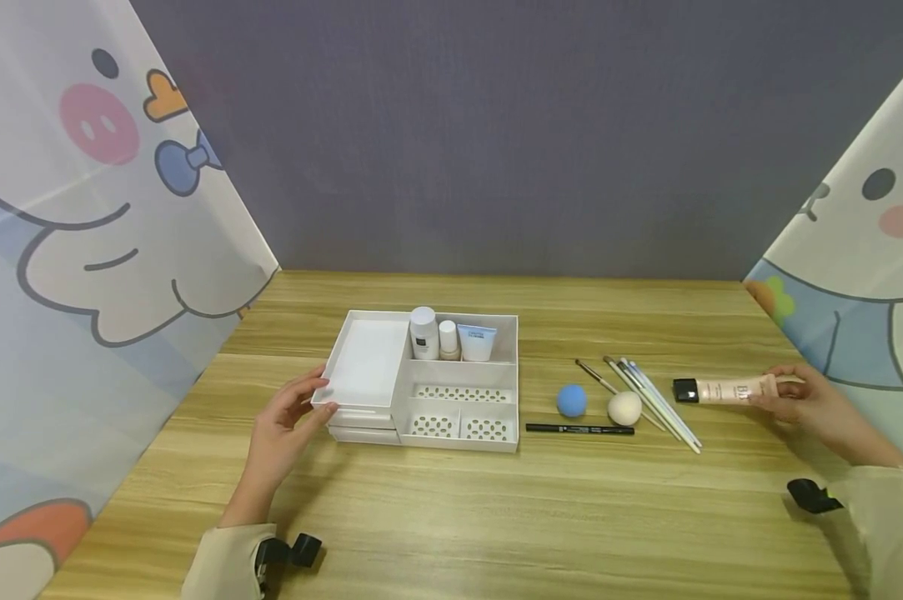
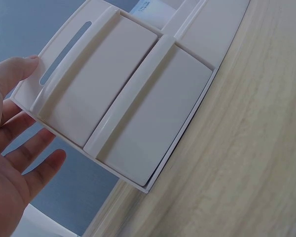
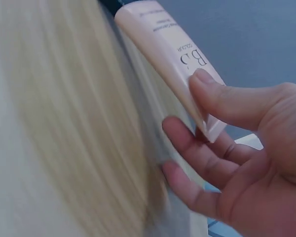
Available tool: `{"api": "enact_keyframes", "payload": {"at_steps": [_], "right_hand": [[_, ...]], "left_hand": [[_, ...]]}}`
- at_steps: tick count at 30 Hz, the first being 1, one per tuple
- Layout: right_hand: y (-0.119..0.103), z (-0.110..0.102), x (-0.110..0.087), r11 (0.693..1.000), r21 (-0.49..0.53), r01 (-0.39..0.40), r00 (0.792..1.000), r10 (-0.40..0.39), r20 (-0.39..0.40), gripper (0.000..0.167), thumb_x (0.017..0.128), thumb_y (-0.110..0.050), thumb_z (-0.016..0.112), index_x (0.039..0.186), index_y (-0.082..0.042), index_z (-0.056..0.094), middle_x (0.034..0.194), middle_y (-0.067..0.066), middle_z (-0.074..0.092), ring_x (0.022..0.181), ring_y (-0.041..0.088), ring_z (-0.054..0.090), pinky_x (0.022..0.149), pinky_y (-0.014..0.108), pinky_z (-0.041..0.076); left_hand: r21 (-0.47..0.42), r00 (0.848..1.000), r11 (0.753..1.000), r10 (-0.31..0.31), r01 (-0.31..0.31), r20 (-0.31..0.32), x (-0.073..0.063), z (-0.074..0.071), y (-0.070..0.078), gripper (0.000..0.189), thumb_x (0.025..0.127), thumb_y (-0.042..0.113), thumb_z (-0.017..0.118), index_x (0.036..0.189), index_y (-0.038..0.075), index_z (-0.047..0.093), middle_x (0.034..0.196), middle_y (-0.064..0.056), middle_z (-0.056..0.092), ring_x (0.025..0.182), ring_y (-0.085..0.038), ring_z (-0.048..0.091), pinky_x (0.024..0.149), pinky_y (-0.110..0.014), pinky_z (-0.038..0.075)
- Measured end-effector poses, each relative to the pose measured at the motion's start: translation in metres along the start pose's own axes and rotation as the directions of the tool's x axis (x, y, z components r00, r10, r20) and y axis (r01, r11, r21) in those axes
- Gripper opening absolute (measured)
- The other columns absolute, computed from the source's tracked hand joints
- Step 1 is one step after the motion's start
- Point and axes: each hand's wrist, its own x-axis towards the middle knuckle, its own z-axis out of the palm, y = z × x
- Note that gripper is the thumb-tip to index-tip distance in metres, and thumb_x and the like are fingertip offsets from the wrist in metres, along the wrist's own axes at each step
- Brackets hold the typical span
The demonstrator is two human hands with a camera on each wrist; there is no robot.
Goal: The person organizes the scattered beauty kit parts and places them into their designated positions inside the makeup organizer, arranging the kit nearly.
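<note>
My right hand (image 1: 815, 408) pinches the flat end of a pale pink BB cream tube (image 1: 736, 389) between thumb and fingers. The tube's black cap (image 1: 685, 390) points left. In the right wrist view the thumb (image 3: 212, 94) lies over its lettering. My left hand (image 1: 289, 417) grips the front left corner of a white desktop organizer (image 1: 364, 362), thumb on the front and fingers along the side. Two closed drawers (image 2: 103, 74) show in the left wrist view. In the organizer's back compartment stand a white bottle (image 1: 424, 333), a small white-capped bottle (image 1: 448, 340) and a light blue tube (image 1: 477, 342).
Right of the organizer lie a blue makeup sponge (image 1: 571, 400), a cream sponge (image 1: 624, 408), a black pen (image 1: 580, 429) and several makeup brushes (image 1: 657, 400). A grey panel (image 1: 511, 150) rises behind the wooden table (image 1: 496, 517), with cartoon-print cloth (image 1: 121, 275) at both sides.
</note>
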Motion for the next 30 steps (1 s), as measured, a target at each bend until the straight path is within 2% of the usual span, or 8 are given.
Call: {"api": "enact_keyframes", "payload": {"at_steps": [2, 5, 9, 11, 14, 18, 22, 30], "right_hand": [[-0.001, 0.0, 0.0, 0.996, 0.084, 0.024, 1.0, -0.024, -0.001, 0.044, 0.092, 0.017, 0.056, 0.11, -0.023, 0.053, 0.087, -0.007, 0.066, 0.076, 0.005, 0.066, 0.06, 0.019, 0.055], [-0.003, -0.001, 0.001, 0.971, 0.228, 0.075, 0.997, -0.074, -0.014, 0.047, 0.091, 0.021, 0.053, 0.113, -0.021, 0.056, 0.091, -0.004, 0.065, 0.078, 0.008, 0.068, 0.064, 0.02, 0.058], [-0.012, 0.002, 0.005, 0.948, 0.292, 0.125, 0.992, -0.112, -0.059, 0.051, 0.091, 0.023, 0.052, 0.116, -0.021, 0.06, 0.093, -0.003, 0.066, 0.081, 0.008, 0.068, 0.069, 0.019, 0.058], [-0.019, 0.005, 0.006, 0.963, 0.235, 0.133, 0.989, -0.115, -0.089, 0.053, 0.092, 0.021, 0.053, 0.118, -0.025, 0.061, 0.093, -0.006, 0.067, 0.08, 0.006, 0.067, 0.068, 0.017, 0.057], [-0.029, 0.008, 0.009, 0.991, 0.08, 0.104, 0.986, -0.092, -0.138, 0.055, 0.094, 0.014, 0.056, 0.123, -0.033, 0.061, 0.094, -0.013, 0.067, 0.079, 0.001, 0.066, 0.067, 0.014, 0.055], [-0.04, 0.012, 0.011, 0.996, -0.082, 0.022, 0.982, -0.037, -0.185, 0.055, 0.097, 0.002, 0.061, 0.136, -0.035, 0.056, 0.095, -0.021, 0.064, 0.079, -0.004, 0.064, 0.067, 0.012, 0.054], [-0.049, 0.017, 0.013, 0.991, -0.13, -0.016, 0.975, -0.013, -0.223, 0.055, 0.097, -0.004, 0.064, 0.144, -0.031, 0.053, 0.095, -0.024, 0.062, 0.079, -0.007, 0.063, 0.066, 0.012, 0.054], [-0.065, 0.027, 0.019, 0.984, -0.175, 0.011, 0.952, -0.064, -0.3, 0.045, 0.095, -0.006, 0.066, 0.135, -0.027, 0.062, 0.095, -0.03, 0.061, 0.078, -0.013, 0.061, 0.063, 0.008, 0.051]], "left_hand": [[-0.002, 1.0, 1.0, 0.004, -0.004, 0.001, 0.0, 0.0, 0.0, 0.032, 0.082, -0.017, 0.07, 0.113, -0.009, 0.065, 0.133, -0.019, 0.059, 0.111, -0.002, 0.059, 0.089, -0.013, 0.049], [-0.006, 1.0, 1.0, 0.008, -0.008, 0.002, 0.0, 0.0, 0.0, 0.032, 0.082, -0.017, 0.07, 0.113, -0.009, 0.065, 0.133, -0.019, 0.059, 0.111, -0.002, 0.059, 0.089, -0.014, 0.05], [-0.014, 1.0, 1.0, 0.009, -0.009, 0.004, -0.001, 0.0, 0.0, 0.033, 0.083, -0.017, 0.07, 0.114, -0.009, 0.065, 0.133, -0.017, 0.059, 0.112, -0.003, 0.059, 0.089, -0.014, 0.05], [-0.018, 1.0, 1.0, 0.01, -0.01, 0.004, -0.001, 0.0, 0.0, 0.033, 0.082, -0.017, 0.07, 0.114, -0.009, 0.065, 0.133, -0.016, 0.06, 0.112, -0.003, 0.059, 0.089, -0.014, 0.05], [-0.022, 1.0, 1.0, 0.011, -0.011, 0.001, -0.001, 0.0, 0.0, 0.033, 0.082, -0.017, 0.07, 0.114, -0.009, 0.065, 0.133, -0.014, 0.06, 0.112, -0.003, 0.059, 0.089, -0.014, 0.05], [-0.015, 1.0, 1.0, 0.007, -0.007, 0.001, -0.001, 0.0, 0.0, 0.032, 0.083, -0.016, 0.07, 0.114, -0.009, 0.065, 0.133, -0.013, 0.06, 0.112, -0.003, 0.059, 0.089, -0.013, 0.049], [-0.012, 1.0, 1.0, 0.005, -0.005, 0.003, -0.001, 0.0, 0.0, 0.032, 0.083, -0.016, 0.07, 0.114, -0.009, 0.065, 0.134, -0.016, 0.06, 0.113, -0.003, 0.059, 0.09, -0.013, 0.049], [-0.014, 1.0, 1.0, 0.01, -0.01, 0.004, -0.001, 0.0, 0.0, 0.033, 0.083, -0.017, 0.07, 0.114, -0.009, 0.065, 0.134, -0.019, 0.059, 0.112, -0.003, 0.059, 0.089, -0.014, 0.05]]}}
